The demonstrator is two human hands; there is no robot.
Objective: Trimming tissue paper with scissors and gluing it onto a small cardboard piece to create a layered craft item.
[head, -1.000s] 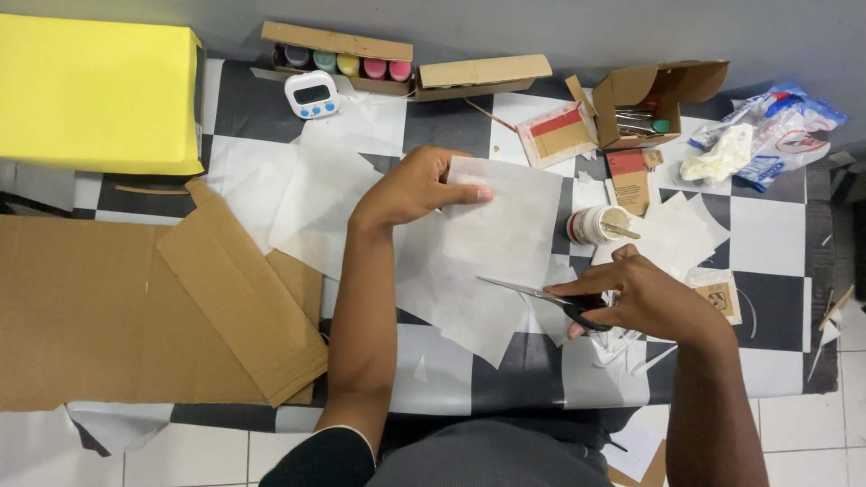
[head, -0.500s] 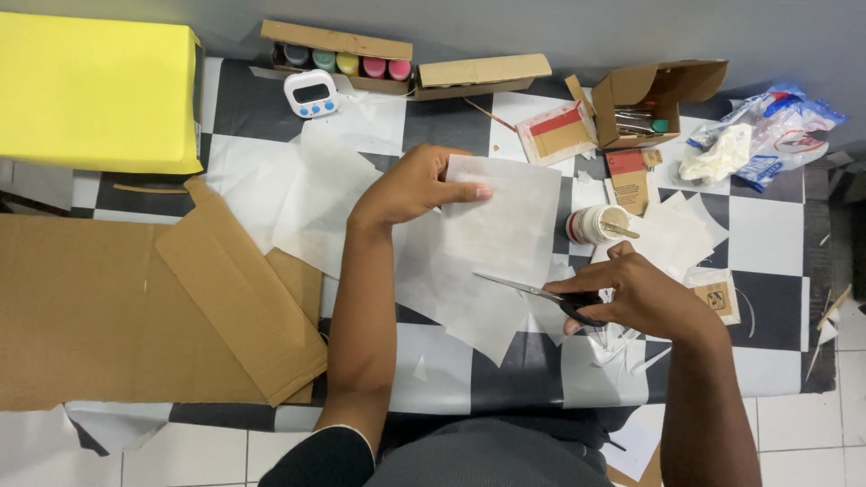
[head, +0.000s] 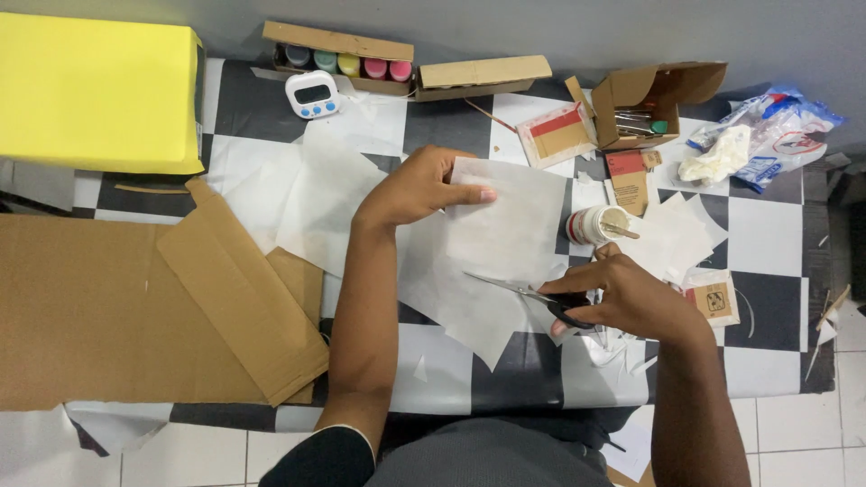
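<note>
My left hand rests on the top left edge of a sheet of thin white paper, pinching it flat on the checkered table. My right hand grips black-handled scissors whose blades point left into the sheet's lower right part. Small paper scraps lie under and beside the right hand.
Flat brown cardboard pieces cover the left side, a yellow box sits at far left. Behind are a paint-pot box, a white timer, an open carton of tools, a glue pot, plastic bags.
The scissors have advanced slightly leftward into the sheet. My left hand has kept its hold on the paper's edge.
</note>
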